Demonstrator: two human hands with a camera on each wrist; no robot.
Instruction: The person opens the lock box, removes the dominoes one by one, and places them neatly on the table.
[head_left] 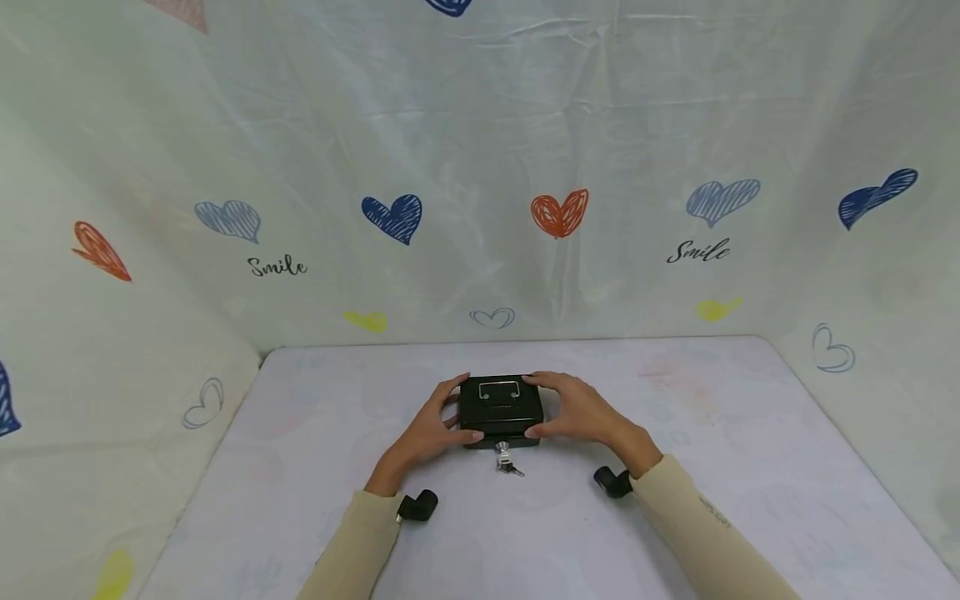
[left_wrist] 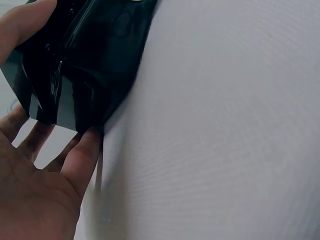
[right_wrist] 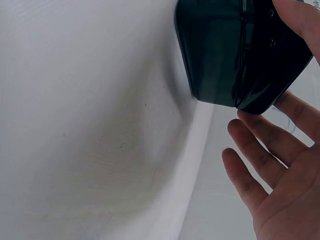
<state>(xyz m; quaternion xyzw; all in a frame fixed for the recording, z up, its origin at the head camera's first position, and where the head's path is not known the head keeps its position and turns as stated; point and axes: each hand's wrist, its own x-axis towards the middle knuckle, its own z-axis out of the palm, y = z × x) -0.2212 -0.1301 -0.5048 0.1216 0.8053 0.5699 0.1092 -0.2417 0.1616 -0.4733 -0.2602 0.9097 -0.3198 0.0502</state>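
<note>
A small black cash box (head_left: 501, 423) with a metal handle on its lid sits near the middle of the table. A bunch of keys (head_left: 505, 460) hangs at its front side and reaches the tabletop. My left hand (head_left: 429, 432) grips the box's left end, thumb at the front and fingers toward the back. On the opposite end, my right hand (head_left: 579, 410) holds it likewise between thumb and fingers. Up close in the left wrist view, fingertips touch the lower edge of the glossy box (left_wrist: 110, 55). The right wrist view shows some fingers spread off the box (right_wrist: 215, 55).
The white table (head_left: 315, 400) has its far edge behind the box. A pale curtain (head_left: 480, 150) printed with hearts and "Smile" hangs at the back and sides. Black wrist devices (head_left: 418, 505) are worn at both sleeve cuffs.
</note>
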